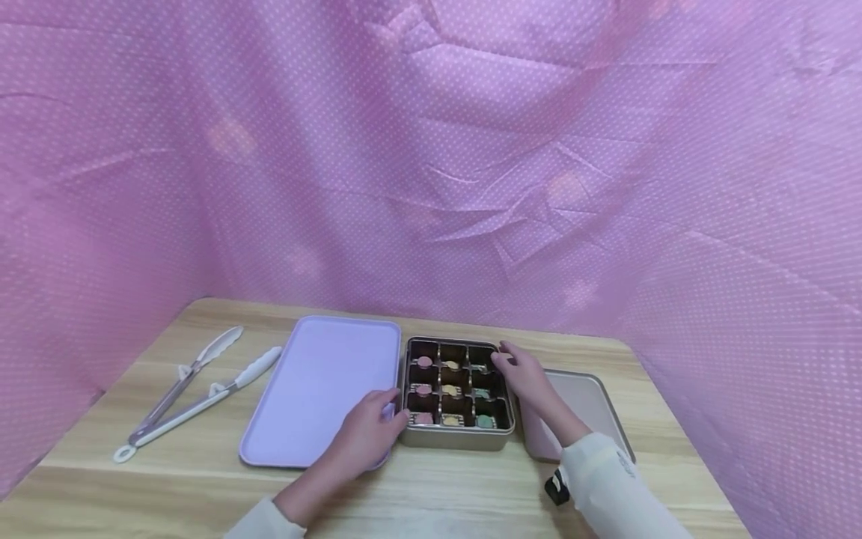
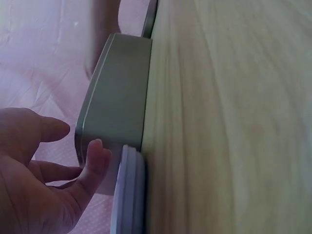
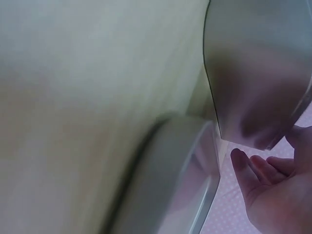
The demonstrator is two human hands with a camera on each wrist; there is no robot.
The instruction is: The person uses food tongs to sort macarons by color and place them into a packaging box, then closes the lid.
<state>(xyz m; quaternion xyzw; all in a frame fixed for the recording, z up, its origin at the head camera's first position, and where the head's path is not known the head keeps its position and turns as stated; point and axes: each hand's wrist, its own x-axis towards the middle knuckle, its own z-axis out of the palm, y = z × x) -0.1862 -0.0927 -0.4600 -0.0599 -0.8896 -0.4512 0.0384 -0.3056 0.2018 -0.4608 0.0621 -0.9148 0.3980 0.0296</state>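
Note:
A square metal tin (image 1: 458, 440) with a divided brown insert stands between my two hands. Its compartments hold small pink (image 1: 423, 390), yellow (image 1: 450, 390) and green pieces (image 1: 485, 421), each colour in its own column. My left hand (image 1: 367, 434) is at the tin's front left side, over the lilac tray's edge; the left wrist view shows its thumb and fingers spread apart at the tin's corner. My right hand (image 1: 525, 378) is at the right rim near the back, its fingers extended along the tin's side in the right wrist view.
A lilac tray (image 1: 323, 389) lies left of the tin. Long tongs (image 1: 182, 408) with white tips lie spread farther left. A flat metal lid (image 1: 582, 408) lies on the right, partly under my right forearm. Pink dotted cloth (image 1: 431, 187) hangs behind the wooden table (image 1: 431, 501).

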